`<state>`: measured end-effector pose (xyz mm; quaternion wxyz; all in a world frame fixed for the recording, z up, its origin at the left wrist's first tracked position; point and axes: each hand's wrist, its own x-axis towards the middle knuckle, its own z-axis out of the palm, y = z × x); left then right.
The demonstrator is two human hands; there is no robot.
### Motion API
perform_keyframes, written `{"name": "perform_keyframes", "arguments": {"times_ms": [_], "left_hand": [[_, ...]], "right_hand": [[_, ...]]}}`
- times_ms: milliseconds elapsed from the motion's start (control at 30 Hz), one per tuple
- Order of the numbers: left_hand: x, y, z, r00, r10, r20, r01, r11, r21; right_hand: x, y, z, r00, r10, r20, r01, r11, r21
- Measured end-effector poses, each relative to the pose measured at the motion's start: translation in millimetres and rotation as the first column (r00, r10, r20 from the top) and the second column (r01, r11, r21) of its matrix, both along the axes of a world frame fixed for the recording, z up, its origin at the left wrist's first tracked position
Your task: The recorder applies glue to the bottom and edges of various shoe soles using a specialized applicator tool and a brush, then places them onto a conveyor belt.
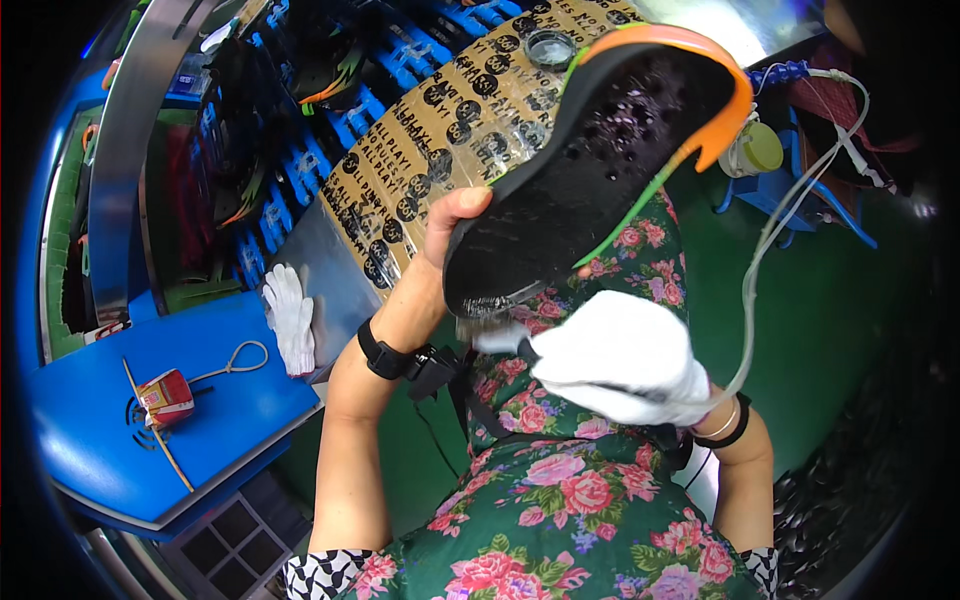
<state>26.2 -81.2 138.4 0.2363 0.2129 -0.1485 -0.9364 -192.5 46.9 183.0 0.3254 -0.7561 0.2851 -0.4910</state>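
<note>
A black shoe sole (pixel 590 160) is gripped at its heel by the bare left hand (pixel 450 225); a brush (pixel 490 333) is clenched in the gloved right hand (pixel 620 360). A small box (pixel 165 397) is seen on the blue table (pixel 90 420).

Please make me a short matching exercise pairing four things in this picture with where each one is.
Things:
1. shoe sole
2. spare white glove
3. small red carton
4. right hand

Places:
A. on the blue stool top
B. inside a white glove, at the sole's lower end
C. held up by the left hand
D. lying beside the taped cardboard

Pairs: 1-C, 2-D, 3-A, 4-B
</note>
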Motion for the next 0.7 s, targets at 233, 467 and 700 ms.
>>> {"name": "perform_keyframes", "arguments": {"times_ms": [233, 467, 700], "left_hand": [[-10, 3, 35, 0.997, -0.073, 0.012, 0.072, 0.993, 0.092], [-1, 1, 25, 0.960, -0.190, 0.204, 0.175, 0.981, 0.085], [-2, 3, 33, 0.866, -0.195, 0.460, 0.218, 0.976, 0.004]], "right_hand": [[-6, 3, -4, 0.980, -0.130, -0.152, 0.124, 0.991, -0.045], [-10, -1, -1, 0.999, 0.022, 0.040, -0.023, 0.999, 0.027], [-10, -1, -6, 0.997, 0.001, -0.082, -0.005, 0.999, -0.052]]}}
